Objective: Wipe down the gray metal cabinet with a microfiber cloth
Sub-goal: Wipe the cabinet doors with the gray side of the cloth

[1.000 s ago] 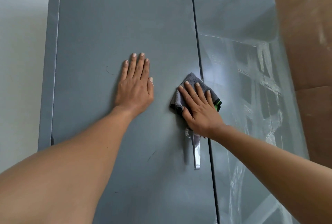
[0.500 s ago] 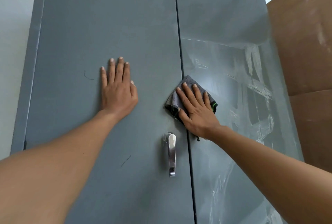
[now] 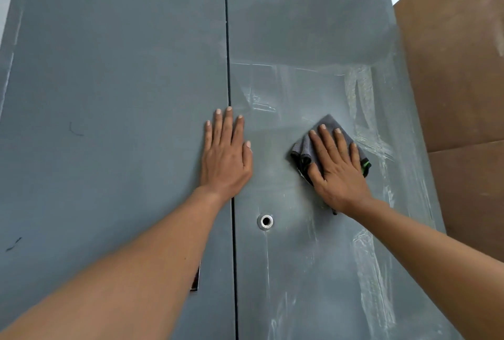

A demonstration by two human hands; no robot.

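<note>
Landmark: door seam [image 3: 230, 149] down the middle of the gray metal cabinet [image 3: 109, 94].

Risks, left to right:
- Left of the seam, the left door [image 3: 114, 176] shows dark scuffs and no wipe streaks. Judgement: it could get skipped if the wiping stays on the right side.
- On the seam, the left hand [image 3: 226, 161] bears on both doors. Judgement: a hard lean could flex or rattle the thin panels and leave palm prints on wiped metal.
- Just right of the seam and below the hands sits a round metal fitting [image 3: 266, 221] with a hole. The cloth could snag on it on a downward pass.
- Further right, the right door [image 3: 313, 271] carries whitish streaks. Judgement: a loaded cloth smears residue rather than lifting it; it needs refolding.
- The microfiber cloth [image 3: 328, 132] is bunched at its seam-side edge, so contact is uneven and can leave stripes.

Pose:
- Left hand: flat on the cabinet, straddling the seam, its 4 fingers [image 3: 227, 127] straight and close together pointing up, thumb out to the right, holding nothing. Arm extended.
- Right hand [image 3: 336, 165]: right of the seam, palm down on the cloth, fingers slightly spread and straight, pressing it flat to the right door, thumb at the bunched edge. Arm extended from lower right.

Far right of the seam, a brown board [image 3: 458, 67] stands beside the cabinet.
</note>
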